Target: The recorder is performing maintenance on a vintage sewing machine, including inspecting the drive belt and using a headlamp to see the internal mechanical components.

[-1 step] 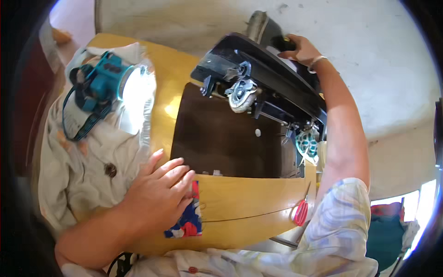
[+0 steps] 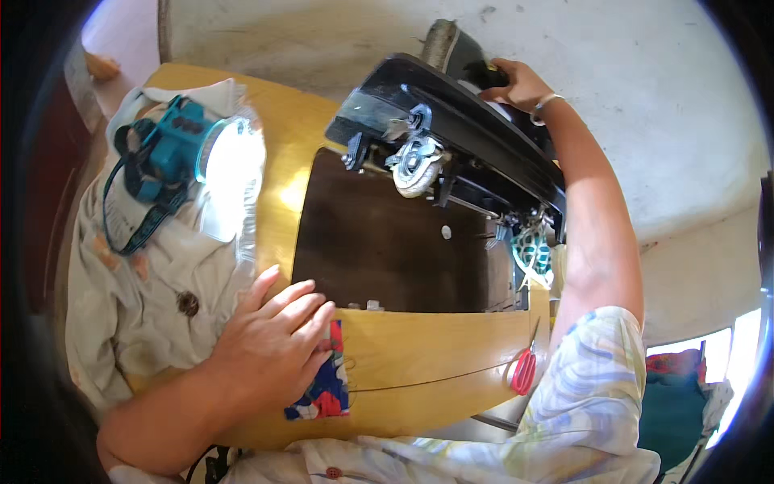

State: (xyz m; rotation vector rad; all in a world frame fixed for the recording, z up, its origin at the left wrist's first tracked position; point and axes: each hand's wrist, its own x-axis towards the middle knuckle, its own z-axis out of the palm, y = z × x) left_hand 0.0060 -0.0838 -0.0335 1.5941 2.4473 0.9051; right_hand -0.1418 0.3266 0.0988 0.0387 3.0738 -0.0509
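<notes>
A black sewing machine [image 2: 451, 137] is tipped back on a yellow wooden table [image 2: 427, 347], showing its metal underside above a dark recess [image 2: 379, 226]. My right hand [image 2: 520, 85] reaches behind it, fingers curled round its upper body. My left hand [image 2: 278, 339] lies open near the table's front-left, fingers slightly spread, over a navy, red and white printed fabric piece [image 2: 330, 383]. Red-handled scissors [image 2: 524, 373] lie at the right front, beside a thin dark cord crossing the wood. A green and white cloth bundle [image 2: 530, 254] sits at the machine's right end.
On the left, a crumpled pale cloth [image 2: 137, 298] holds a teal strapped headlamp [image 2: 169, 149], shining brightly. A stained white wall [image 2: 645, 121] stands behind the table. Dark green and red cloths [image 2: 677, 403] are at the lower right, beside a bright opening.
The machine and my right hand appear very slightly further left. The rest of the view has shifted only a little; my grip looks the same.
</notes>
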